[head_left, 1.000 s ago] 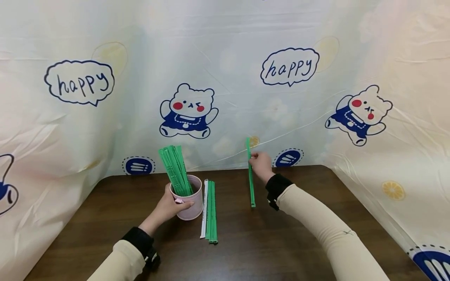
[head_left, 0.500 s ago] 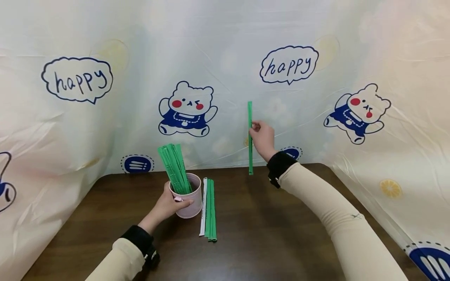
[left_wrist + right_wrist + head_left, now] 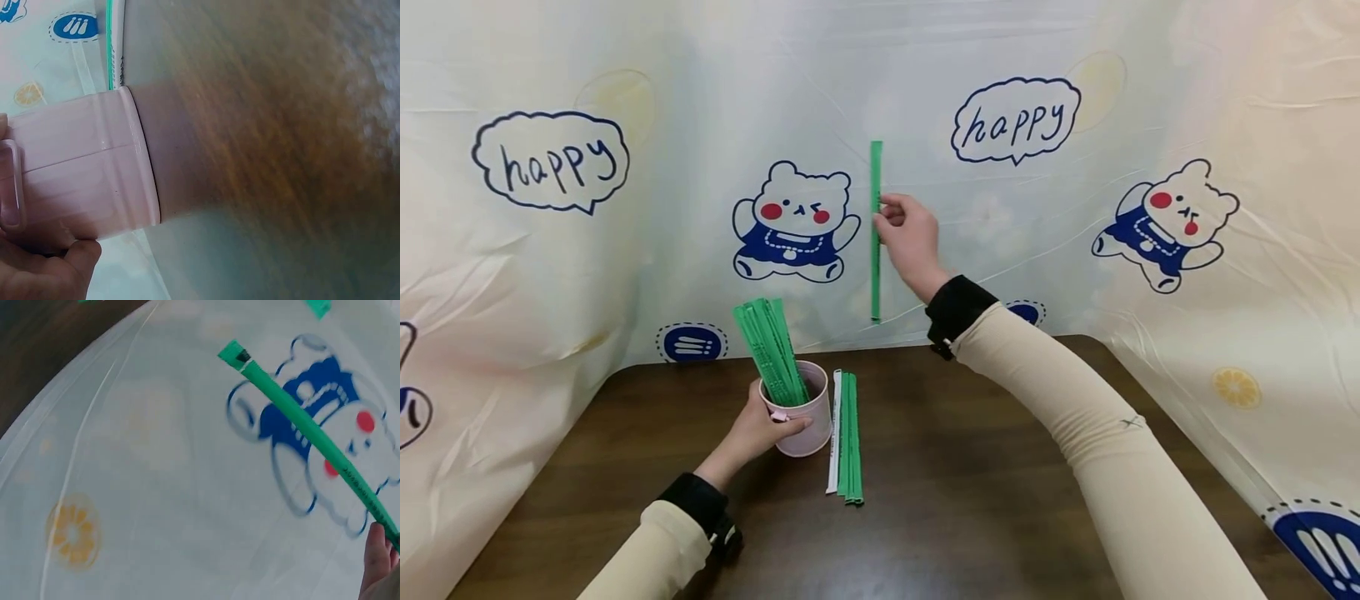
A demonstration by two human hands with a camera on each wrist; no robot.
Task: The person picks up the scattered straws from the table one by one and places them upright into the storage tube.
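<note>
My right hand [image 3: 912,237] pinches a green wrapped straw [image 3: 876,275] between thumb and fingers. The straw stands upright in the air, well above the table, just right of a printed bear. In the right wrist view its crimped lower end [image 3: 234,354] shows a dark mark. My left hand [image 3: 756,429] grips a pink cup [image 3: 808,429] on the table, thumb across its front by a small handle [image 3: 15,187]. A bundle of green wrapped straws [image 3: 771,354] leans left inside the cup. Beside it lie a white wrapped straw [image 3: 835,433] and several green ones [image 3: 852,442].
The dark wooden table [image 3: 970,467] has its back edge against a pale printed curtain [image 3: 917,50]. The curtain also hangs along both sides. Black straps [image 3: 962,312] with cameras sit on both wrists.
My right hand has lifted the green wrapped straw off the table and carried it up and then left towards the cup. My left hand keeps its grip on the cup.
</note>
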